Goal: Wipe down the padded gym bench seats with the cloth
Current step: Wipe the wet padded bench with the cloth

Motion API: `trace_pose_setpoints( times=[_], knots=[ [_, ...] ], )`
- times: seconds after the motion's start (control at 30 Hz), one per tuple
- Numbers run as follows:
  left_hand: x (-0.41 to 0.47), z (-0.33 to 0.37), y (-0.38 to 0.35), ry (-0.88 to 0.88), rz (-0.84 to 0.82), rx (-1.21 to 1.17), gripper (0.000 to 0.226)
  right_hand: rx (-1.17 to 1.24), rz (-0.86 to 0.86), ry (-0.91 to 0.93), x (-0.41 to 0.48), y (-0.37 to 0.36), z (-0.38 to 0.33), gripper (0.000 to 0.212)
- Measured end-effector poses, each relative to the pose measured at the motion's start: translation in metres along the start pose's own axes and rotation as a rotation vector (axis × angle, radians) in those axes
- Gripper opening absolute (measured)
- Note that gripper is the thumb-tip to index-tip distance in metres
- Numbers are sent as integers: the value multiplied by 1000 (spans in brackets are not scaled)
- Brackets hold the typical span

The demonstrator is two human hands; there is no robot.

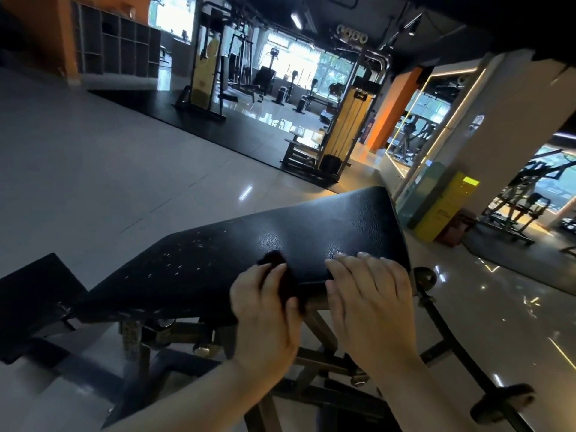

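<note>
Head view: one dark cloth [276, 265] at 6 o'clock on the larger pad [237, 244], left hand [265, 316] grip curled round it. Right hand [371, 297] lies flat beside it, holding nothing. A smaller pad [34, 294] sits at 8 o'clock.

The pad [280, 235] is black leather-like vinyl, finely pebbled, with a soft sheen and pale scuffed flecks toward its left. The cloth [276, 260] is dark, matt fabric. The frame [316, 324] is dull, worn metal. The floor [93, 169] is glossy tile; the mat [199, 126] looks matt black.
</note>
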State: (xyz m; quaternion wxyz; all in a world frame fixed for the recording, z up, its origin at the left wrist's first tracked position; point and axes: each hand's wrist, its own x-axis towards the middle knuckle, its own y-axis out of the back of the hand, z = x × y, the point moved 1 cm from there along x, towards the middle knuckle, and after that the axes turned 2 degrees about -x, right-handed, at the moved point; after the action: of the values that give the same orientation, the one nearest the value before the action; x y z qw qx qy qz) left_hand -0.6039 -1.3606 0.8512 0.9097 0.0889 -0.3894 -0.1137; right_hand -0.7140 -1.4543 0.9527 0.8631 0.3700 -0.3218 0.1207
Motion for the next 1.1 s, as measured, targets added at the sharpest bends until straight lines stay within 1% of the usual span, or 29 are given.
trace_pose_setpoints(
  times=[0.1, 0.17, 0.2, 0.23, 0.3, 0.33, 0.4, 0.43, 0.5, 0.6, 0.7, 0.77, 0.87, 0.93, 0.97, 1.1],
  knots=[
    [2, 20, -13, -194, -22, 39, 52, -24, -28, 10, -1, 2, 0, 41],
    [3, -2, -9, -343, -57, 98, 55, -18, -32, 9, -1, 3, 0, 41],
    [3, -20, -3, -392, -74, 121, 58, -11, -32, 4, 0, 4, 0, 40],
    [2, -39, 5, -405, -92, 137, 63, -3, -31, -3, 1, 4, -1, 39],
    [1, -68, 22, -347, -125, 138, 73, 6, -26, -15, 2, 5, -3, 37],
    [2, -73, 28, -300, -136, 129, 75, 7, -21, -21, 2, 5, -3, 37],
    [4, -63, 30, -206, -133, 91, 72, 7, -15, -40, 3, 6, -5, 38],
    [6, -53, 27, -186, -127, 71, 68, 7, -15, -52, 3, 6, -5, 39],
    [13, -29, 16, -206, -129, 40, 61, 2, -29, -72, 3, 6, -8, 40],
    [22, -2, 4, -239, -150, -11, 57, -35, -71, -83, 3, 7, -13, 44],
    [20, -7, 13, -295, -240, 17, 60, -39, -70, -112, 2, 4, -19, 45],
    [20, -26, 26, -260, -300, 12, 64, -19, -41, -146, 2, 1, -23, 45],
    [26, -52, 38, -169, -341, -37, 63, -19, -26, -162, 1, -3, -26, 46],
    [30, -47, 38, -124, -350, -68, 65, -21, -23, -166, 2, -4, -26, 45],
    [33, -38, 36, -129, -347, -79, 64, -22, -25, -169, 2, -4, -27, 46],
    [44, -3, 20, -282, -357, -96, 55, -8, -37, -173, 2, -3, -28, 47]
  ],
)
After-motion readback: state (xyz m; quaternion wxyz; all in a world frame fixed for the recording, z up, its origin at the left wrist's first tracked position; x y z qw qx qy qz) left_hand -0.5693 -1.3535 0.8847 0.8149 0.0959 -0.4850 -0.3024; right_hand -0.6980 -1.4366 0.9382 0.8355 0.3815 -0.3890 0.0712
